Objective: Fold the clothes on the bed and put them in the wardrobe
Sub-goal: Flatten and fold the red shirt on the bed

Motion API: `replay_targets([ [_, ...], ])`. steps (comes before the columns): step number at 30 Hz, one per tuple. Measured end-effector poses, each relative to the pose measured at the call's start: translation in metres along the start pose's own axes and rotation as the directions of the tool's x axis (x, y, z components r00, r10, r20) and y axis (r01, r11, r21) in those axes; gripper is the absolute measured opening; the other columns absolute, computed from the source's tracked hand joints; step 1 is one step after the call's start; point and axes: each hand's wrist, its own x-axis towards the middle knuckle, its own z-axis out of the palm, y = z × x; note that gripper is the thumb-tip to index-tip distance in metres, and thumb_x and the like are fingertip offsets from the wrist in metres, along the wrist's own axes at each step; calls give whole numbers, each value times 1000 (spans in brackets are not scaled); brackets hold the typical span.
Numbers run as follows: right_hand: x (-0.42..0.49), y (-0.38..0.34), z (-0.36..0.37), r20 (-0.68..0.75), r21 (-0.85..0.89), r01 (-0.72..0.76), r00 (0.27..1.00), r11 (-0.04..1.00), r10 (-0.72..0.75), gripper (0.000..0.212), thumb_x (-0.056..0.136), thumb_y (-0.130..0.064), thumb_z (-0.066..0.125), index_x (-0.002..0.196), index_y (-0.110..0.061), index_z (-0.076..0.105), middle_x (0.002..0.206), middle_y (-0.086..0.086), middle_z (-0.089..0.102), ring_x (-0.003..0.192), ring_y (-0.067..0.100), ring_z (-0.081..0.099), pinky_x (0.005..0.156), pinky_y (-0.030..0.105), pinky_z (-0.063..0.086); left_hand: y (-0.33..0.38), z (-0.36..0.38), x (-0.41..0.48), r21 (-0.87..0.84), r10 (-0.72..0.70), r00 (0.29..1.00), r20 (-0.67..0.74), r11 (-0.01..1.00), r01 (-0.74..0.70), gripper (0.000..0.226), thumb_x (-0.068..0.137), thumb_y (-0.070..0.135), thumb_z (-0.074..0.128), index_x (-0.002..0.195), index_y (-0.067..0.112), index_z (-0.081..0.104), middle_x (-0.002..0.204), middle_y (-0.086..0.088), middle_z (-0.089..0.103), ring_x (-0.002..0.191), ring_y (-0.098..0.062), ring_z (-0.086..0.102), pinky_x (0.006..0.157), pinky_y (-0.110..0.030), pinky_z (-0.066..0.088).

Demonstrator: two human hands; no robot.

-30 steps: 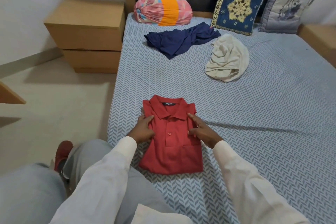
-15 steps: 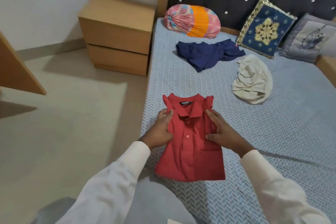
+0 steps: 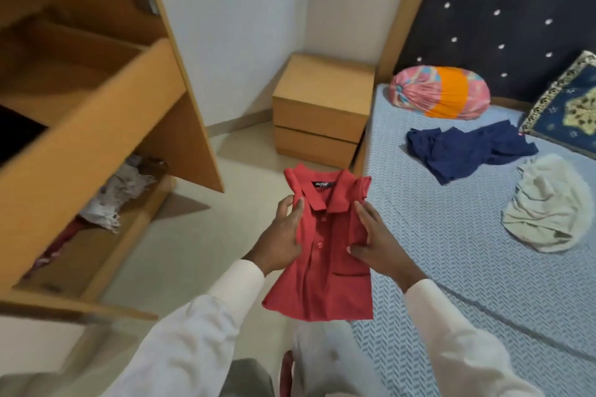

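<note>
Beige floor fills the middle of the frame, between an open wooden wardrobe (image 3: 96, 126) at the left and the patterned bed (image 3: 451, 267) at the right. Over that floor, at lower centre, the folded red polo shirt (image 3: 322, 255) is held in the air, collar away from the person. The left hand (image 3: 283, 235) grips its left edge, thumb laid on the front just below the collar. The right hand (image 3: 377, 242) holds the right edge with its fingers close together along the side and the thumb pressing on the front.

The shirt looks light, soft and limp: its lower hem flares and sags where nothing supports it, so the fold would likely slump if either side were let go. Holding both edges with the fingers underneath seems the safest grip.

A small black neck label (image 3: 321, 184) carries pale lettering, too blurred to read. On the bed, a navy garment (image 3: 467, 151) and a cream garment (image 3: 548, 213) lie unfolded.
</note>
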Motion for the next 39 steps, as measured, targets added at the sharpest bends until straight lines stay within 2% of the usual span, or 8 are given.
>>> replay_targets([
  [5,11,-113,-20,63,0,55,996,998,-55,99,75,-4,73,156,-12,16,163,7,7,152,18,7,118,20,10,22,-92,-50,30,-84,990,-117,996,88,95,83,-4,56,157,28,5,155,19,-3,105,-22,60,84,-36,53],
  [10,40,-206,-33,117,-44,183,977,982,-177,99,77,-6,72,157,-20,15,163,-1,7,146,4,10,109,12,16,24,-174,-88,-13,-130,957,-258,991,131,92,87,-5,53,156,31,4,159,12,-6,143,-21,31,101,-33,46],
  [13,67,-263,-31,166,-49,281,949,958,-270,96,78,-2,69,157,-21,18,163,0,12,149,13,17,108,10,18,12,-223,-106,-26,-197,918,-343,979,200,89,90,-2,53,156,29,2,161,10,-10,147,-16,19,101,-24,39],
  [18,123,-354,-10,208,-71,438,885,896,-416,91,77,0,69,155,-18,26,161,5,20,145,21,28,109,16,27,-21,-296,-128,6,-208,852,-481,971,240,90,89,0,53,156,28,1,160,12,-10,135,-22,42,93,-25,46],
  [24,202,-470,35,228,-47,622,769,782,-598,96,75,2,69,156,-17,22,161,9,19,146,24,26,113,26,29,-64,-383,-148,16,-208,668,-715,950,313,88,85,-6,52,156,21,7,162,5,-6,148,-21,17,104,-31,43],
  [30,265,-563,76,254,-55,769,628,637,-736,93,83,-1,68,157,-18,15,163,11,12,148,27,21,108,19,23,-86,-438,-141,-22,-215,382,-899,893,450,88,85,-7,56,156,18,11,163,-3,1,144,-28,30,93,-31,52],
  [35,310,-607,124,321,42,832,514,554,-796,93,83,5,64,158,-23,16,165,5,8,148,23,20,104,21,31,-125,-451,-121,-191,-328,164,-930,815,546,93,80,-8,59,157,17,12,163,-5,4,143,-31,32,96,-38,51],
  [39,335,-607,164,447,167,823,428,543,-786,93,80,9,63,157,-22,20,164,7,12,148,22,22,112,29,36,-159,-439,-115,-338,-457,71,-887,745,575,95,80,-6,64,157,17,13,163,-6,4,141,-32,35,93,-42,53],
])
